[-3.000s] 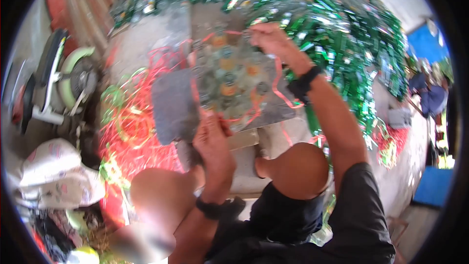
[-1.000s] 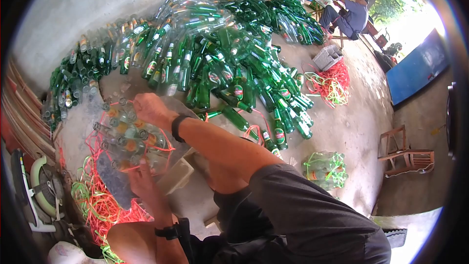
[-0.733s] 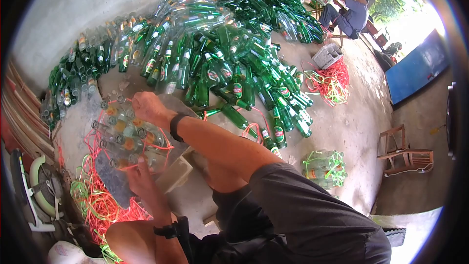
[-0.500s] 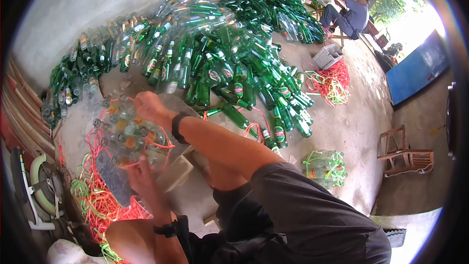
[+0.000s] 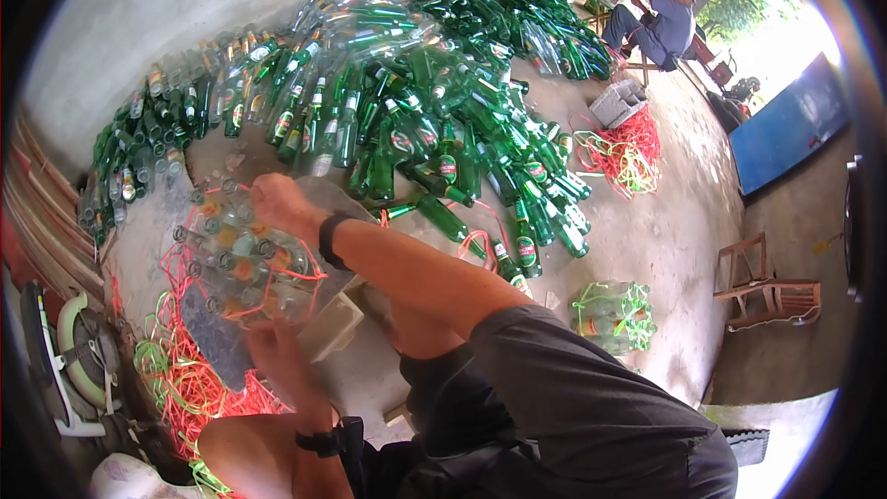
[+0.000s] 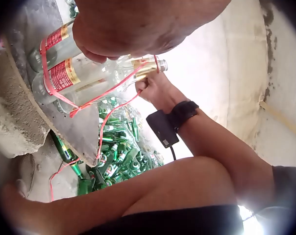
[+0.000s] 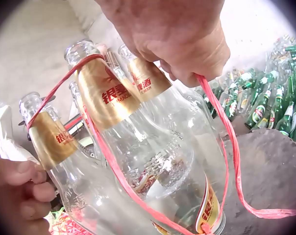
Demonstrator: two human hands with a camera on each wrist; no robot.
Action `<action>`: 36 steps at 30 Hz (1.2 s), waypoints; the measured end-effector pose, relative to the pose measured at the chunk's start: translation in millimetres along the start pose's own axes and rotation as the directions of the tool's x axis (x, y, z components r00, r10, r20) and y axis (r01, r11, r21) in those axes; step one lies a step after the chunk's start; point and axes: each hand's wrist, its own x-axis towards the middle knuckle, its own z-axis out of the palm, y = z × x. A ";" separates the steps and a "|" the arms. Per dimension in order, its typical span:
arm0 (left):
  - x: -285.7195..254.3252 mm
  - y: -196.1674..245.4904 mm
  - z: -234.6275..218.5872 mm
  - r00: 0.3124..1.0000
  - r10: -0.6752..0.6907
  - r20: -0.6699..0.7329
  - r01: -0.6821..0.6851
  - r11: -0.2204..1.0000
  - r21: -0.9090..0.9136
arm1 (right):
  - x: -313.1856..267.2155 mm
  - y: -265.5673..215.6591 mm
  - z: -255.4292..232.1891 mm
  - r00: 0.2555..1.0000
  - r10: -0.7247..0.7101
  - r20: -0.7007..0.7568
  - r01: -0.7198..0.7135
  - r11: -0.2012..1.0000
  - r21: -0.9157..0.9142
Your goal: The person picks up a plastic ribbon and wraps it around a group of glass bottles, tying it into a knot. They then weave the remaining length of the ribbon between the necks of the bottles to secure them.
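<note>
Clear glass beer bottles with gold neck labels (image 7: pixel 106 93) stand grouped on a dark grey slab (image 5: pixel 211 337). A pink-red plastic string (image 7: pixel 113 169) runs around their necks and sides. My right hand (image 5: pixel 282 203) is at the far side of the group, fingers curled tightly; in the right wrist view it grips the string, whose loose end hangs down to the slab. My left hand (image 7: pixel 18 193) is at the near side, fingers loosely bent beside a bottle neck, with no string visible in them. It looks blurred in the head view.
A large heap of green and clear bottles (image 5: pixel 416 102) lies along the wall. Tangled red and green string (image 5: pixel 199 388) lies at the left. A tied bottle bundle (image 5: pixel 614 319) stands at the right. Farther off are a concrete block (image 5: pixel 619 104), a wooden chair (image 5: pixel 771 286) and a seated person (image 5: pixel 661 28).
The head view has swung right since the oldest frame. My left hand has drawn back slightly from the near bottle neck in the last half second. My right hand stays at the far side.
</note>
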 end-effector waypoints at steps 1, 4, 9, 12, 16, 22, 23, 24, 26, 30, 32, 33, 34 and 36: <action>-0.4 -2.3 -0.8 0.999 0.010 0.038 -0.014 0.996 0.085 | -0.6 -1.4 -1.3 1.000 0.001 -0.001 -0.001 1.000 0.001; -10.2 -8.0 11.8 0.985 0.134 0.106 -0.146 0.984 0.105 | -2.3 -6.1 -5.4 1.000 0.018 0.021 -0.018 1.000 0.013; -13.1 -15.9 25.5 0.925 0.321 0.201 -0.357 0.917 0.177 | -0.9 -6.5 -4.7 0.997 0.062 0.037 -0.062 0.998 0.012; -14.9 -8.1 31.4 0.907 0.328 0.265 -0.388 0.895 0.221 | -1.9 -4.8 -3.9 1.000 0.008 0.013 -0.008 1.000 0.014; -11.2 0.4 43.6 0.919 0.289 0.269 -0.353 0.906 0.234 | -2.2 -4.1 -6.2 0.999 -0.025 0.020 0.024 0.999 0.023; -24.7 50.6 63.7 0.966 0.154 0.206 -0.169 0.984 0.058 | -1.3 -1.5 -4.3 0.999 -0.041 0.019 0.040 0.999 0.017; -22.4 47.4 65.3 0.966 0.152 0.208 -0.167 0.984 0.059 | -1.8 -1.3 -4.8 0.999 -0.041 0.023 0.040 0.999 0.018; -18.0 40.4 67.4 0.969 0.166 0.183 -0.180 0.982 0.064 | -2.0 -0.1 -4.7 0.999 -0.042 0.026 0.042 0.999 0.018; -11.3 29.5 71.2 0.971 0.182 0.158 -0.194 0.979 0.066 | -1.0 1.3 -3.7 0.998 -0.052 0.028 0.051 0.998 0.033; -7.6 19.9 78.1 0.973 0.198 0.118 -0.211 0.972 0.107 | -1.4 3.1 -2.1 0.996 -0.087 0.001 0.087 0.996 0.003; -6.7 20.2 79.4 0.959 0.269 0.091 -0.278 0.952 0.125 | -1.7 3.4 -2.2 0.996 -0.092 0.014 0.091 0.996 0.016; -6.1 20.9 79.1 0.970 0.216 0.113 -0.227 0.969 0.096 | -2.0 4.0 -3.4 0.995 -0.096 0.025 0.095 0.995 0.027; -5.4 21.2 78.9 0.977 0.164 0.136 -0.175 0.982 0.069 | -2.3 4.2 -4.0 0.995 -0.095 0.024 0.094 0.995 0.025; -2.3 18.9 81.0 0.972 0.202 0.124 -0.210 0.976 0.054 | -2.1 2.2 -3.4 0.997 -0.070 0.030 0.069 0.997 0.015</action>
